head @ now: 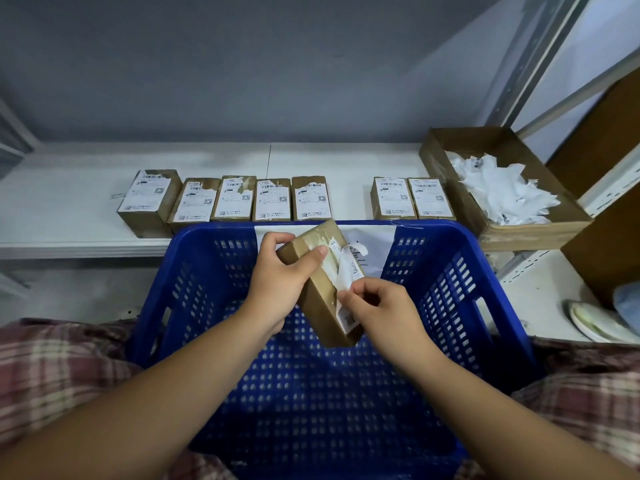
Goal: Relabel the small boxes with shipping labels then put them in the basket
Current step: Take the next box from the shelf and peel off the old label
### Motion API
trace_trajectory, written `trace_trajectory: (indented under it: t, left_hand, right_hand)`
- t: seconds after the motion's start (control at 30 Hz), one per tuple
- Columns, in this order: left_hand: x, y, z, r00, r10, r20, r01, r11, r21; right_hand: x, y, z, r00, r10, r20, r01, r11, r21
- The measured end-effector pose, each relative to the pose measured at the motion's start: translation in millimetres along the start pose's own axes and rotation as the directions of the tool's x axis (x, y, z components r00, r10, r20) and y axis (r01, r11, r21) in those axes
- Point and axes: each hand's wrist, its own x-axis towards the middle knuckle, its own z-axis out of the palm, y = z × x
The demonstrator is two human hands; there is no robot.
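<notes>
Brown cardboard fills the middle of my feed: one small box is held up over the blue basket, tilted so its far end points away and to the left. The left hand grips that far end, fingers curled round the back and the thumb pressed flat across the top face. The right hand pinches the label between thumb and fingertips. The label is partly lifted and curls up white off the top face, while its lower part, with a printed code, lies stuck near the box's near end. The box touches nothing but the two hands, and I can see the basket's perforated floor beneath it. A white sheet is fixed to the basket's far wall. Behind the basket, on the white shelf, seven more boxes stand in a row, labels up: five close together on the left, then a gap, then two just beside an open carton. That carton holds a heap of white paper scraps. Plaid cloth shows at both lower corners, either side of the basket. A pale object at the right edge is too cut off for me to tell.
</notes>
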Motion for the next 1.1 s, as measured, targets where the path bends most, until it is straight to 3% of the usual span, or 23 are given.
trace_trajectory:
  t: [0.93,1.0,1.1]
  left_hand:
    - [7.2,16.6,-8.8,0.992,-0.107,0.066,0.114,0.986,-0.118]
    - [7.4,13.9,-8.1,0.992,-0.111,0.052,0.117,0.986,-0.121]
    - [7.3,8.8,-8.6,0.992,-0.127,0.015,0.128,0.985,-0.111]
  right_hand:
    - [12.6,-19.2,-28.7,0.999,0.012,0.050,-0.012,1.000,0.004]
    - [12.6,-17.0,-27.0,0.999,-0.024,0.039,0.026,0.999,-0.040]
    - [6.7,-10.3,-19.7,0.989,-0.144,0.041,0.150,0.959,-0.241]
